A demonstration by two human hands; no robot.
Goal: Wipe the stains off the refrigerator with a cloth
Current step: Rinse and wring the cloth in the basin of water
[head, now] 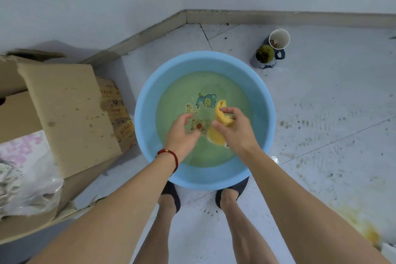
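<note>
On the pale tiled floor (321,103), a cardboard box (64,109) sits left of a blue basin (147,96) of greenish water. Left hand (182,135) hovers, fingers loosely spread; right hand (235,130) grips the yellow cloth (222,113), perhaps dripping. Two cups (272,49) stand near the wall corner.

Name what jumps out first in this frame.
The big blue basin of greenish water sits mid-floor, with the right hand gripping a yellow cloth over it and the left hand open alongside. A stained cardboard box stands left; two dirty cups stand behind the basin.
</note>
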